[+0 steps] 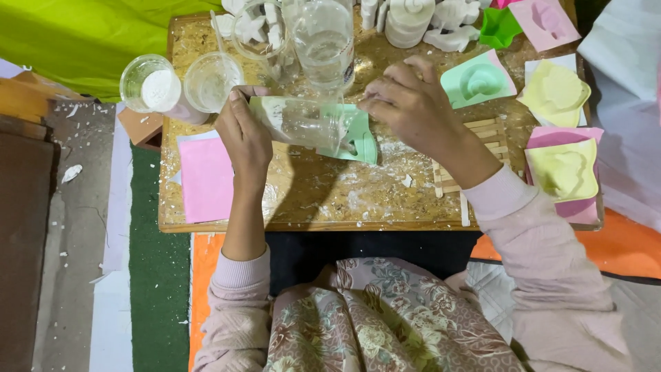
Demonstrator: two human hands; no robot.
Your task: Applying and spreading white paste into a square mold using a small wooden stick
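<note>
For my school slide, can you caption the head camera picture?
Left hand tips a clear plastic cup over a green mold; right hand steadies it.

Left hand (246,140) curled in grip, forearm bare; right hand (408,103) fingers bent, knuckles up.

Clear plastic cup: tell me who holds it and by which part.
The left hand grips the clear plastic cup at its base end, tipped sideways over a green mould. The right hand steadies the mould's edge.
</note>
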